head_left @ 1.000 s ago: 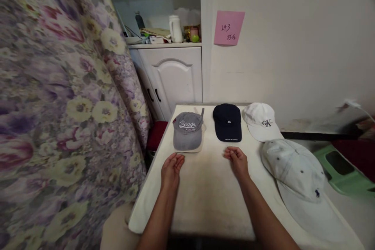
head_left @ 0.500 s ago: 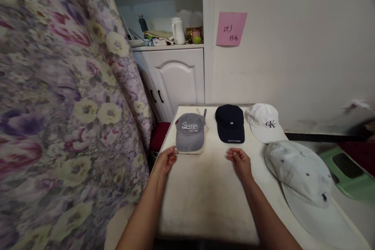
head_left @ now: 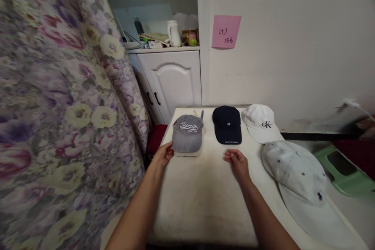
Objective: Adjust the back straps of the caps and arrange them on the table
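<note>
The left hand (head_left: 163, 155) is at the left edge of the brim of the gray cap (head_left: 188, 136), which lies on the tabletop (head_left: 205, 195); whether its fingers clamp the brim, I cannot tell. The right hand (head_left: 239, 164) hovers near the brim of the navy cap (head_left: 227, 125), fingers bent, thumb close; whether they meet is unclear.

Head-worn view, close behind and above the hands (head_left: 164, 156) (head_left: 239, 163), facing forward-down
</note>
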Demonstrator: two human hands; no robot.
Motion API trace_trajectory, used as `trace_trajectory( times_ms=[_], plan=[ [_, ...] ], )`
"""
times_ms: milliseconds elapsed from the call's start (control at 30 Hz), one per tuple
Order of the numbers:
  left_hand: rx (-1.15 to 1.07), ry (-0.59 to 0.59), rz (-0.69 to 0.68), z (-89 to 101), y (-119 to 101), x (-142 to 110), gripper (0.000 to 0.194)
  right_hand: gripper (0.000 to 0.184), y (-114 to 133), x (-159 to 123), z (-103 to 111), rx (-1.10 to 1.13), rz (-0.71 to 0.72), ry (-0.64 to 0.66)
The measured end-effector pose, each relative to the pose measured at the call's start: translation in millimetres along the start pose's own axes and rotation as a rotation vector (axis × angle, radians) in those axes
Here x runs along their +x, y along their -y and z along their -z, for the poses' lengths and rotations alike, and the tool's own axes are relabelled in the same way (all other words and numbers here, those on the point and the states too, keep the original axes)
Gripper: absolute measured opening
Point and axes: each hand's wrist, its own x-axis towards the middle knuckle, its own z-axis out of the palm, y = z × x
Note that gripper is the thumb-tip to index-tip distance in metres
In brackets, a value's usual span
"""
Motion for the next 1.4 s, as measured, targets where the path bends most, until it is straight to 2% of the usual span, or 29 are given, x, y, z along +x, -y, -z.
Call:
trace_trajectory(
  times_ms=[100, 233, 433, 500, 567, 633, 733, 867, 967, 1033, 1100, 1233, 1400],
  plan=[
    [-0.037, 0.018, -0.052, -12.2, -7.2, 1.4, 0.032, 0.029, 0.0, 0.6, -0.1, 0.004, -0.006, 0.004],
    [-0.096, 0.129, -0.108, -38.5, -17.7, -0.7, 0.02, 0.03, 0.2, 1.8, -0.7, 0.021, -0.015, 0.011],
    [-0.191, 0.304, -0.254, -93.0, -33.4, -8.0, 0.041, 0.03, 2.7, 1.4, -2.1, 0.074, -0.031, 0.037],
    [-0.212, 0.352, -0.297, -107.2, -32.9, -18.6, 0.046, 0.031, 4.7, 0.6, -2.5, 0.102, -0.044, 0.055],
    [-0.215, 0.398, -0.313, -115.5, -23.2, -36.9, 0.049, 0.032, 8.9, -0.4, -2.9, 0.134, -0.068, 0.089],
    [-0.196, 0.447, -0.296, -116.4, -0.9, -62.2, 0.051, 0.036, 16.3, -2.0, -2.4, 0.173, -0.11, 0.142],
    [-0.138, 0.586, -0.213, -103.2, 54.1, -106.5, 0.059, 0.044, 32.2, -7.5, 0.9, 0.232, -0.182, 0.213],
    [-0.137, 0.575, -0.085, -70.6, 132.7, -157.6, 0.059, 0.052, 50.9, -23.7, 9.4, 0.295, -0.297, 0.251],
    [-0.062, 0.607, 0.022, -51.6, 162.3, -181.0, 0.058, 0.043, 56.9, -38.5, 16.1, 0.285, -0.349, 0.248],
    [-0.005, 0.673, 0.106, -45.9, 164.0, -187.9, 0.057, 0.039, 59.1, -46.5, 19.9, 0.24, -0.344, 0.242],
    [0.007, 0.707, 0.154, -45.7, 156.0, -187.6, 0.054, 0.042, 62.5, -52.4, 22.8, 0.149, -0.316, 0.244],
    [-0.082, 0.612, 0.14, -58.0, 133.8, -172.7, 0.041, 0.054, 76.6, -60.1, 25.9, -0.019, -0.209, 0.222],
    [-0.135, 0.54, 0.119, -79.2, 120.0, -160.8, 0.031, 0.054, 99.4, -67.6, 28.1, -0.069, -0.091, 0.164]
  ],
)
